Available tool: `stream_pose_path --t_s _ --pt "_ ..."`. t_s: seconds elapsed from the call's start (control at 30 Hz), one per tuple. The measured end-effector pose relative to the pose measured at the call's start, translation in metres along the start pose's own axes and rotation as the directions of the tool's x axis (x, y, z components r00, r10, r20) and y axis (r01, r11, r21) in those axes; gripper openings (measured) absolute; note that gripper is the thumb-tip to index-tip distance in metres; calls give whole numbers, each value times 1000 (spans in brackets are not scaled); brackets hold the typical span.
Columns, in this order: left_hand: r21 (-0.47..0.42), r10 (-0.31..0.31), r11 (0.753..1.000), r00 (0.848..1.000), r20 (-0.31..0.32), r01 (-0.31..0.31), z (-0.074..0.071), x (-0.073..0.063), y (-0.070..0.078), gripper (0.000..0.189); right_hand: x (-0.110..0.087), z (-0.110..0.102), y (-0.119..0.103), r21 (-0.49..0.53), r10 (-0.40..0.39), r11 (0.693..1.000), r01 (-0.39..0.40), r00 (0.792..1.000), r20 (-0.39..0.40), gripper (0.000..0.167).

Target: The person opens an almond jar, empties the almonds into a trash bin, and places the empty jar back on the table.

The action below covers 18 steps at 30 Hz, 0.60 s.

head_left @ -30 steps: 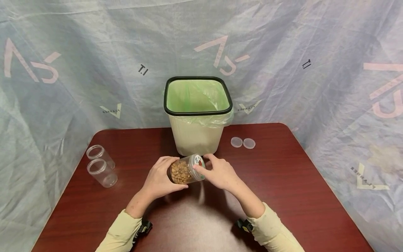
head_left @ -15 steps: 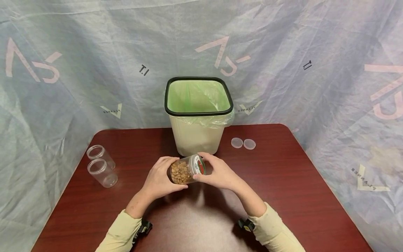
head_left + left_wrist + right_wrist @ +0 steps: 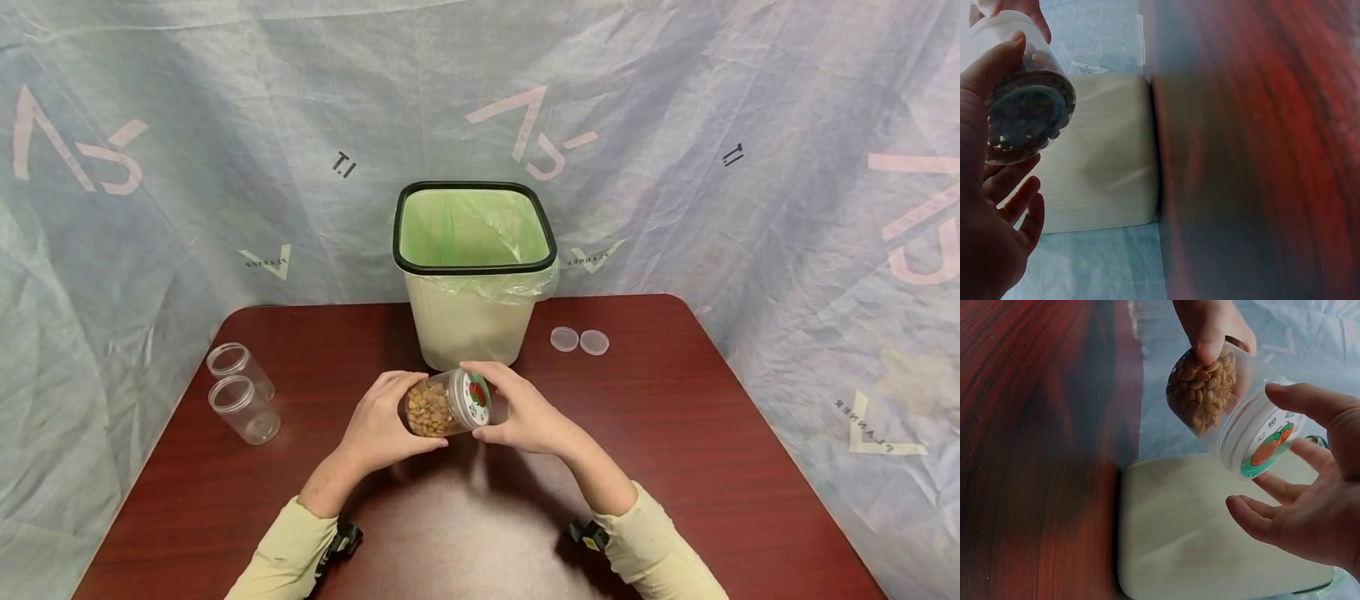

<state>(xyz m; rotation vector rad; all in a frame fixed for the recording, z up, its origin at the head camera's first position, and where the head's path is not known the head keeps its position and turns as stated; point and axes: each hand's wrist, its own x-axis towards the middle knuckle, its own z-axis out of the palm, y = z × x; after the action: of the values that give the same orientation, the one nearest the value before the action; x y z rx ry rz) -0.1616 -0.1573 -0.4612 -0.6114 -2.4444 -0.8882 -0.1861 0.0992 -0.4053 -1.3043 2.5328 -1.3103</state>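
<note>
In the head view a clear jar part filled with small brown nut-like pieces lies tilted over the table, its lid end toward the right. My left hand grips the jar's body near the base. On the other end, the thumb and fingers of my right hand hold the rim of the lid. The right wrist view shows the lid's printed face, with an orange and green picture. In the left wrist view the jar's round base faces the camera, and the lid's face is hidden.
Behind the hands stands a cream waste bin with a black rim and green liner. Two clear jars without lids stand at the left of the red-brown table. Two clear discs lie right of the bin. Grey cloth hangs behind.
My right thumb and fingers have shifted round the lid's edge, and the picture on the lid has turned. The jar and my left hand stay nearly in place.
</note>
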Motion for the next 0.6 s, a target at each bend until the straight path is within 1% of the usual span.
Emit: stream_pose_path --t_s 0.13,0.23,0.4,0.5,0.6 --pt "0 -1 1000 1000 -1 1 0 0 0 92 0 0 0 2 -39 999 39 999 -4 88" --pt "3 0 1000 1000 0 0 0 -1 -1 92 0 0 0 8 -46 999 46 999 -3 89" --pt "2 1 1000 1000 -3 -1 -1 0 0 93 -1 0 0 -3 -33 999 33 999 6 93" --pt "-5 7 1000 1000 -9 -7 0 0 0 92 -1 1 -2 -18 -24 1000 23 1000 -5 97" --pt "-6 10 1000 1000 -8 -10 1 0 0 92 0 2 -3 -43 29 999 -30 999 -41 95"
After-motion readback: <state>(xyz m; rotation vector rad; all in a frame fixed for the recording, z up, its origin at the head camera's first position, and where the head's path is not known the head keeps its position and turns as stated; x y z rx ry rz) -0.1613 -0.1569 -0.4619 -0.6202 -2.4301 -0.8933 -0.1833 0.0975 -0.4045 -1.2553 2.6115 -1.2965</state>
